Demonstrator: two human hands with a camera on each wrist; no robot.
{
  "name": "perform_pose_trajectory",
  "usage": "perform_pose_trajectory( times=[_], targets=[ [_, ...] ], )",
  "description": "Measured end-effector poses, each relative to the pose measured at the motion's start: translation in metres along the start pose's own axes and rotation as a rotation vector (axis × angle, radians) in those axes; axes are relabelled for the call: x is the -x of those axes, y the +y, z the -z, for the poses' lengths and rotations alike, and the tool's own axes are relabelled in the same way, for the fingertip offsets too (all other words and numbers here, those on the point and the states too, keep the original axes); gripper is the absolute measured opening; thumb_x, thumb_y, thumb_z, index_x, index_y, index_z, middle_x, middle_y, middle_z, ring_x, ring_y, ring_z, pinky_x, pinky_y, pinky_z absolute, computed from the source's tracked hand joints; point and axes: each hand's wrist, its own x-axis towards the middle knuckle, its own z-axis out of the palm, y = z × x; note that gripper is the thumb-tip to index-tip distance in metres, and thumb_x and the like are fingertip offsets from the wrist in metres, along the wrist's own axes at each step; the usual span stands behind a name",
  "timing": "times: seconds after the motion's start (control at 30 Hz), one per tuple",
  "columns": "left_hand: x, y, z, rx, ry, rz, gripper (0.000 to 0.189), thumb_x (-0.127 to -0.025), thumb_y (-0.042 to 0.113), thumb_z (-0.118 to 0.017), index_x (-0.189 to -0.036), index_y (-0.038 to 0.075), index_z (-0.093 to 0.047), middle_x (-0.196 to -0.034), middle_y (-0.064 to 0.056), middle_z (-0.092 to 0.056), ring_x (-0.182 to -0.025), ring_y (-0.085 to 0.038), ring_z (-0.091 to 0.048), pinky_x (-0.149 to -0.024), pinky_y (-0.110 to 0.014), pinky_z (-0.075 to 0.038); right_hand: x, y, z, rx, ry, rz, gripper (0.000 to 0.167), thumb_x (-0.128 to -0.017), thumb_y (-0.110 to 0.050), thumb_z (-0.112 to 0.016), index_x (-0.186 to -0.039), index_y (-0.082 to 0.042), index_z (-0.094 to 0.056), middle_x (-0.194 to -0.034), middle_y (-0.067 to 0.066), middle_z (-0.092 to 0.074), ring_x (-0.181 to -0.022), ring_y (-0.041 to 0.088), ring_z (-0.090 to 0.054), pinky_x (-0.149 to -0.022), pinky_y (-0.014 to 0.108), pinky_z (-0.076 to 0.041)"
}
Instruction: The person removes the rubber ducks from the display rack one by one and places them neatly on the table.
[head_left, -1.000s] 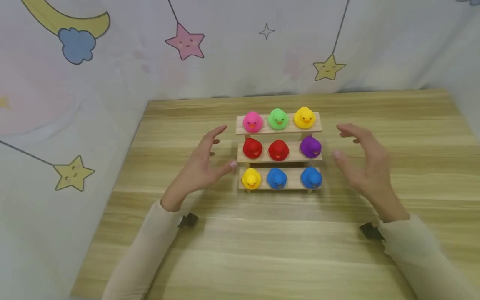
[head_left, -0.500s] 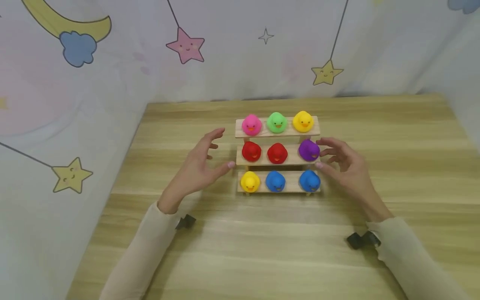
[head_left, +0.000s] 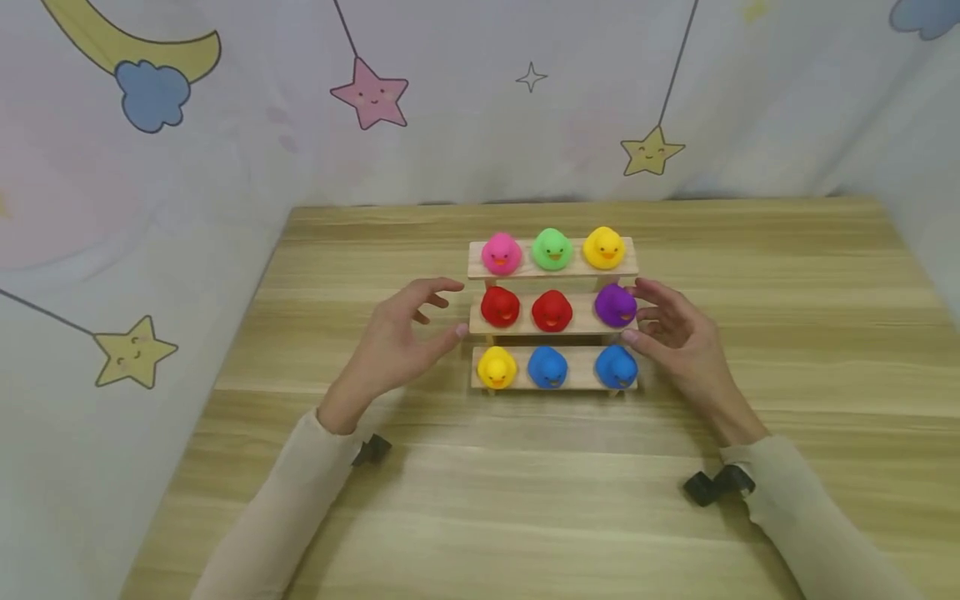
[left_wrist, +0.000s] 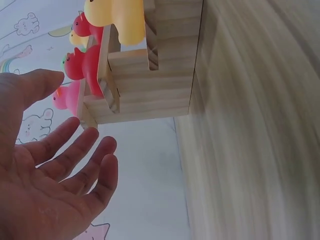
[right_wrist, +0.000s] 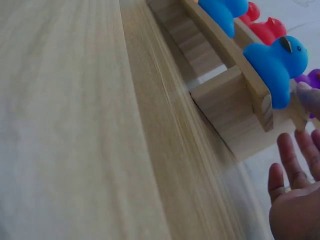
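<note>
Beside the rack's right end, the right hand's fingers [right_wrist: 287, 152] are parted and loosely bent, the thumb well away from them; they grip nothing, and whether they touch the purple duck [head_left: 615, 306] just next to them cannot be told. At the opposite end, the left hand [head_left: 393, 346] has its thumb and fingers spread wide, holding nothing, near the left edge. Between the right hand [head_left: 686, 350] and the left stands the rack [head_left: 581, 371], pale wood in three steps, upright. On its middle step, two red ducks [head_left: 552, 311] sit left of the purple one; the low front step bears a front yellow duck [head_left: 497, 368], then two blue ducks [head_left: 547, 367]; the top step bears a pink duck [head_left: 501, 254], a green duck [head_left: 551, 250] and a back yellow duck [head_left: 603, 248]. Pale sleeves [head_left: 270, 508] reach to both wrists, a small dark device [head_left: 720, 485] by each. Under everything lies the wood-grained table [head_left: 525, 500]; behind it, a pale backdrop [head_left: 465, 150] shows stars, a moon and clouds.
</note>
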Motion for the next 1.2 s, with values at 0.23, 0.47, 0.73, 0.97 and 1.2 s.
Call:
perform_pose_trajectory(
  times=[0.23, 0.47, 0.73, 0.97, 1.2],
  targets=[
    [0.008, 0.009, -0.010, 0.006, 0.023, -0.064, 0.042, -0.095, 0.023, -0.083, -0.133, 0.012, -0.069, -0.131, -0.002, -0.075, -0.114, -0.027, -0.069, -0.088, -0.051, -0.060, 0.001, 0.003, 0.000, -0.096, 0.008, -0.032, 0.066, -0.097, 0.004, -0.074, -0.158, -0.004, -0.049, -0.145, -0.008, -0.066, -0.113, 0.009, -0.067, -0.098, 0.013, -0.056],
    [0.016, 0.007, -0.030, 0.053, -0.070, -0.136, 0.035, -0.090, 0.022, -0.088, -0.123, 0.016, -0.076, -0.119, 0.002, -0.079, -0.097, -0.029, -0.069, -0.073, -0.043, -0.055, 0.001, 0.006, 0.000, -0.176, 0.033, -0.027, 0.063, -0.096, 0.009, -0.072, -0.155, -0.003, -0.053, -0.144, -0.006, -0.067, -0.108, 0.008, -0.068, -0.097, 0.013, -0.057],
    [0.023, 0.002, -0.040, 0.097, -0.082, -0.173, 0.035, -0.089, 0.023, -0.090, -0.122, 0.019, -0.081, -0.113, 0.004, -0.080, -0.092, -0.022, -0.066, -0.076, -0.039, -0.057, 0.001, 0.005, -0.002, -0.162, 0.016, -0.057, 0.062, -0.097, 0.005, -0.073, -0.155, -0.007, -0.054, -0.148, -0.007, -0.064, -0.109, 0.007, -0.069, -0.099, 0.013, -0.057],
    [0.026, 0.003, -0.040, 0.105, -0.084, -0.144, 0.030, -0.091, 0.019, -0.089, -0.120, 0.018, -0.082, -0.102, 0.004, -0.077, -0.084, -0.012, -0.061, -0.067, -0.026, -0.048, 0.000, 0.007, -0.004, -0.153, -0.041, -0.088, 0.063, -0.101, 0.000, -0.070, -0.160, -0.009, -0.049, -0.155, -0.008, -0.059, -0.112, 0.007, -0.069, -0.102, 0.013, -0.056],
    [0.024, 0.003, -0.041, 0.098, -0.102, -0.131, 0.030, -0.092, 0.021, -0.088, -0.121, 0.020, -0.081, -0.104, 0.004, -0.077, -0.083, -0.011, -0.061, -0.064, -0.026, -0.046, 0.001, 0.006, -0.002, -0.164, -0.077, -0.134, 0.063, -0.105, -0.005, -0.066, -0.164, -0.010, -0.043, -0.161, -0.007, -0.054, -0.121, 0.007, -0.066, -0.104, 0.013, -0.055]
  ],
)
